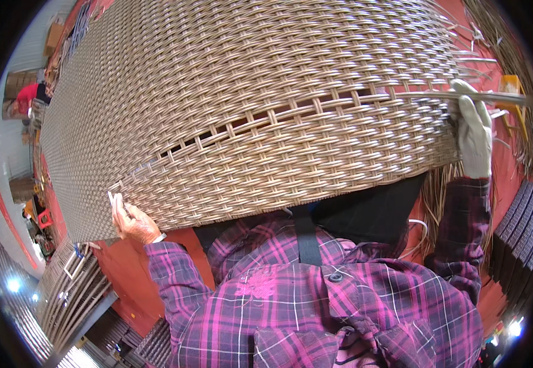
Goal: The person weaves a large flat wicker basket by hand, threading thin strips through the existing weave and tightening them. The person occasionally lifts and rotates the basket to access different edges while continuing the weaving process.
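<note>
A large woven wicker panel [266,67] in tan, glossy strands spreads in front of me, its near edge against my body. A long narrow gap [257,116] runs across the weave, from the right side down to the left. At the gap's left end, my bare left hand [134,224] is closed, with a pale strand end [111,199] sticking up at its fingertips. My right hand [475,135], in a white glove, is at the panel's right edge. Its fingers are closed about a bundle of long strands [502,97] that runs from the weave out to the right.
Red surface [138,276] shows beneath the panel. Loose strands [518,37] hang at the far right, near a yellow stand [512,104]. Dark ribbed pieces [521,221] lie at right. A curved wicker frame [73,288] stands at lower left. Another person in red [27,98] is far left.
</note>
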The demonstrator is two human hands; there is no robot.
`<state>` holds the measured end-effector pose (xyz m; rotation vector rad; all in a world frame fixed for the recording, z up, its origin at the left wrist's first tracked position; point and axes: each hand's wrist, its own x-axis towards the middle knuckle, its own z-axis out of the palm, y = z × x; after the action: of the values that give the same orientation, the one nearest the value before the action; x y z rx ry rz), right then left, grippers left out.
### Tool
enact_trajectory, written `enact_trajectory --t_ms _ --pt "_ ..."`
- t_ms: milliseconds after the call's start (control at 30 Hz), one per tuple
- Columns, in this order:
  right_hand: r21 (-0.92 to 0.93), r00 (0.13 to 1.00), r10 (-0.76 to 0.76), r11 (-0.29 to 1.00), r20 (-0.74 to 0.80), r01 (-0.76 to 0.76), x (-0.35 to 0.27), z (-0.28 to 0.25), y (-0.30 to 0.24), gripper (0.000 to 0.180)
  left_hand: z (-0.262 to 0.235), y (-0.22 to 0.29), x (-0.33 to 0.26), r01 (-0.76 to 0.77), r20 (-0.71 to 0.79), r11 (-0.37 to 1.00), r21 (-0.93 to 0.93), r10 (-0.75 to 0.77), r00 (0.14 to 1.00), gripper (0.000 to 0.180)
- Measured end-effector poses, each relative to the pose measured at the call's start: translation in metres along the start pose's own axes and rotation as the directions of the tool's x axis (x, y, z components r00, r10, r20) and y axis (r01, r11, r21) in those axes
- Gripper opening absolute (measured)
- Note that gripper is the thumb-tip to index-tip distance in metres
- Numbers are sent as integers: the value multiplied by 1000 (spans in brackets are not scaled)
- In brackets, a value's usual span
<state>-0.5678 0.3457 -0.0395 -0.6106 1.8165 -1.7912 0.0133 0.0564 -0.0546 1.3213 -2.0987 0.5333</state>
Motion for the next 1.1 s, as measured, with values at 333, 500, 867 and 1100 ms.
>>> enact_trajectory --t_ms 333,500,867,1100 --pt "145 994 -92 986 59 83 -7 39 0 24 9 278 77 -215 135 481 -850 593 793 30" --pt "441 997 -80 894 -8 75 -10 39 -2 23 29 424 101 -141 -6 113 -984 758 653 30" --pt "713 936 -290 614 -197 340 -9 -42 -46 24 22 479 120 591 162 -130 -796 895 415 18" --pt "640 961 -161 719 -223 270 -20 -6 -28 22 14 377 154 572 282 131 -809 942 184 23"
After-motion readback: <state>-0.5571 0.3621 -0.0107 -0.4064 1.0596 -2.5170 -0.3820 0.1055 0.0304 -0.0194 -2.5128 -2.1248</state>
